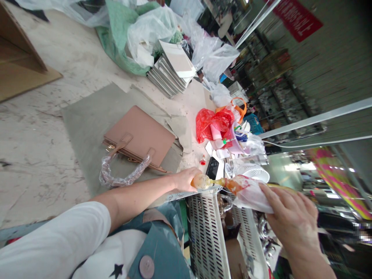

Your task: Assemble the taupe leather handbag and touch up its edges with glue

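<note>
My left hand (185,179) is closed around the rounded end of a small translucent bottle (203,181) holding orange liquid. My right hand (292,219) pinches a white cloth or wipe (251,195), stained orange-red, wrapped round the bottle's narrow other end. Both hands hover over white slotted plastic crates (205,228). A pink handbag (139,136) lies flat on grey felt (87,116) to the left of my left hand, its handle wrapped in clear plastic.
A red plastic bag (210,122) with tubes and small items lies beyond the hands, near a small white fan (251,172) and a black phone (212,167). A stack of flat boards (171,71), clear bags and green sacks sit further back. Cardboard (20,62) at far left.
</note>
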The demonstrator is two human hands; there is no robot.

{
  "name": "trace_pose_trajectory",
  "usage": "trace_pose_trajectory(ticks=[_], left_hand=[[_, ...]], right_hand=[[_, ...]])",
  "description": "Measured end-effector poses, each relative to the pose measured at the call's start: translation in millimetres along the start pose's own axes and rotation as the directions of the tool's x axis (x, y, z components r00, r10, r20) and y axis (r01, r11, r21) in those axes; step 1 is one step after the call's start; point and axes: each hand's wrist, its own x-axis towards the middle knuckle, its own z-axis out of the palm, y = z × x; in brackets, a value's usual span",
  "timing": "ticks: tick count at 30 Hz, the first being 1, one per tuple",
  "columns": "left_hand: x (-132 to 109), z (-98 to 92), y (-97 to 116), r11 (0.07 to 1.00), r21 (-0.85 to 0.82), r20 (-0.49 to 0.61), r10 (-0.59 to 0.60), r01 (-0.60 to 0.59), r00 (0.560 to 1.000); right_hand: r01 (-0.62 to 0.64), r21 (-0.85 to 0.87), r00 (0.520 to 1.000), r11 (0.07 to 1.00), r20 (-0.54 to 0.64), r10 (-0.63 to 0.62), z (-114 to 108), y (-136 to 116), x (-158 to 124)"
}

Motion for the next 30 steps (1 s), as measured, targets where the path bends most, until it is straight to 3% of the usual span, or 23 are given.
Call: trace_pose_trajectory(ticks=[30], left_hand=[[1.0, 3.9, -3.1, 1.000, 0.000, -0.017, -0.003, 0.003, 1.000]], right_hand=[[0.003, 0.022, 1.000, 1.000, -0.008, -0.003, -0.4, -2.9, 0.1]])
